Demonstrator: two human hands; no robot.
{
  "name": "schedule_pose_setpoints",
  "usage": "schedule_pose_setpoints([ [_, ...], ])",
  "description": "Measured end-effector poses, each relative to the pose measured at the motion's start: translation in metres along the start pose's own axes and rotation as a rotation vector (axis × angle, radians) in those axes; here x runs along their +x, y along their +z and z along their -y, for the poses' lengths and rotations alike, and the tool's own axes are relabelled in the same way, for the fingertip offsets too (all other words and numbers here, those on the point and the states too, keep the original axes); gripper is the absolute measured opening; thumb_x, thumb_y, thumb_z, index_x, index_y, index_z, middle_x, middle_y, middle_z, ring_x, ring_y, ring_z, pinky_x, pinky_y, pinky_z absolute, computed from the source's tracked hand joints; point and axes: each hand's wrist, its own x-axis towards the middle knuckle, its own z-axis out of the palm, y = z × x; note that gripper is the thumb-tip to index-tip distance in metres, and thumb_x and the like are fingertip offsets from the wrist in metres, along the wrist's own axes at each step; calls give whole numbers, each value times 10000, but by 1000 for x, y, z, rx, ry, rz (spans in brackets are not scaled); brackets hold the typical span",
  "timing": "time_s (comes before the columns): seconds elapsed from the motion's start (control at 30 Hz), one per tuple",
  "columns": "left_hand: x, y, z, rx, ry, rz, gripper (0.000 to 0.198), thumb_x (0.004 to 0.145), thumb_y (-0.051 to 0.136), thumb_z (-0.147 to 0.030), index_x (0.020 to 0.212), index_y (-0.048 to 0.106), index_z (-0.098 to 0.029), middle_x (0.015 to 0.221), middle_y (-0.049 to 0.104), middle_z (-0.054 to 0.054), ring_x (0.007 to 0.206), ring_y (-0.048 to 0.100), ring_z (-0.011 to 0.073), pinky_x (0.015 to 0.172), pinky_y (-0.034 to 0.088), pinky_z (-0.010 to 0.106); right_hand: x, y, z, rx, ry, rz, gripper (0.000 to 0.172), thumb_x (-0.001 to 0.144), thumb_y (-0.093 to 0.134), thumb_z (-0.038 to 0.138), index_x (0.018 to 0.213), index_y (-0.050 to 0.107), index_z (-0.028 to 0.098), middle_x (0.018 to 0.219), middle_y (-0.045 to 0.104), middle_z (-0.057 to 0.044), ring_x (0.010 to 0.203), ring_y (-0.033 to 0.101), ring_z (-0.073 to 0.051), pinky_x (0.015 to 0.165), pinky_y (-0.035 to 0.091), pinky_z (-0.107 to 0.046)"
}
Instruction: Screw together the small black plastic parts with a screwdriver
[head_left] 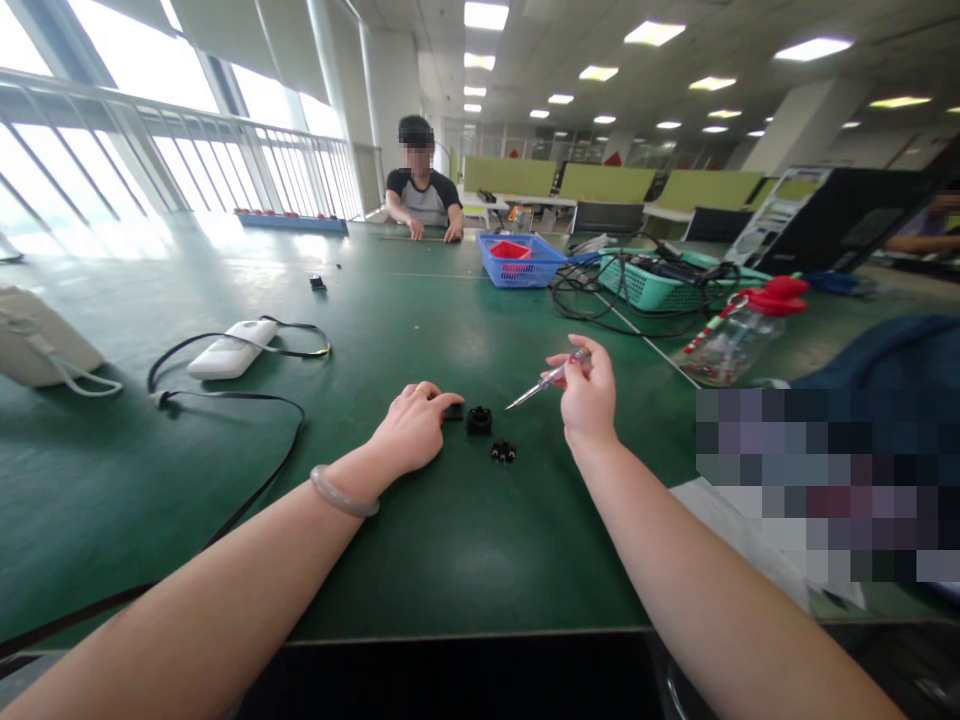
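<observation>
Right hand (589, 392) grasping clear-handled metal screwdriver (547, 381), tip angled down (probably for control); left hand (411, 428) touching small black block (454, 411), grip unclear.

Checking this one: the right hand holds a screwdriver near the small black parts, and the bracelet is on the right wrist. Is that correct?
Not quite: the head view shows the bracelet on the left wrist. The right hand does hold the screwdriver near the small black parts.

The screwdriver shaft (531, 391) looks metallic, the tabletop (465, 560) glossy.
</observation>
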Motion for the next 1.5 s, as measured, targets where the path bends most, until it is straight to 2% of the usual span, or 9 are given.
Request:
schedule_pose_setpoints([
  [0.17,1,-3,-13,-202,92,4,391,974,339,-370,1210,600,-200,1282,595,92,1237,512,236,1110,375,430,-1,-1,2,-35,-24,30,281,837,473,225,1113,528,216,796,653,21,609,619,-106,644,536,-284],
  [0.33,-4,-4,-31,-199,240,92,505,944,421,-456,1430,394,-318,1413,529,61,1318,451,269,1121,320,517,-1,0,0,-27,-10,23,275,834,482,237,1104,526,209,786,647,17,611,621,-112,641,534,-286],
  [0.5,-16,-4,-51,-125,345,120,431,882,530,-521,1279,557,-358,1368,536,64,1270,458,329,1070,313,610,0,1,-2,8,27,19,282,828,500,283,1100,518,212,789,652,19,599,629,-115,633,527,-287],
  [0.83,-75,-26,-65,-147,340,186,225,897,563,-369,1107,635,-326,1218,568,53,1178,493,275,1103,317,570,-1,-1,1,49,71,-14,303,804,531,298,1094,526,207,773,651,20,595,632,-117,614,520,-279],
  [1.0,-129,-48,-20,-105,229,193,241,907,526,-325,1121,630,-367,1294,563,18,1255,472,259,1130,356,511,-2,-2,2,47,91,3,338,797,540,338,1108,530,205,783,654,16,609,637,-125,624,535,-299],
  [1.13,-166,-59,50,-37,131,100,286,881,536,-329,1129,648,-416,1353,572,-11,1274,499,263,1086,447,442,-3,-2,1,39,86,16,336,796,532,340,1103,538,205,787,660,10,619,639,-135,647,547,-326],
  [1.3,-199,-68,132,-45,-14,-30,317,840,531,-353,1090,653,-506,1343,602,-112,1215,571,293,1028,495,500,-3,0,1,20,95,21,330,799,512,305,1110,542,201,792,662,4,624,639,-139,652,548,-332],
  [1.4,-206,-74,155,-80,-45,-24,327,831,519,-389,1044,608,-619,1357,540,-274,1182,595,273,996,518,524,-4,0,2,11,97,19,324,803,504,284,1113,542,197,795,660,3,619,633,-135,648,543,-326],
  [1.5,-205,-79,156,-120,-64,-16,317,845,500,-389,1035,592,-625,1383,479,-328,1197,587,249,997,524,502,-5,0,3,21,102,18,322,802,512,282,1112,539,198,789,655,9,614,634,-132,653,543,-325],
])
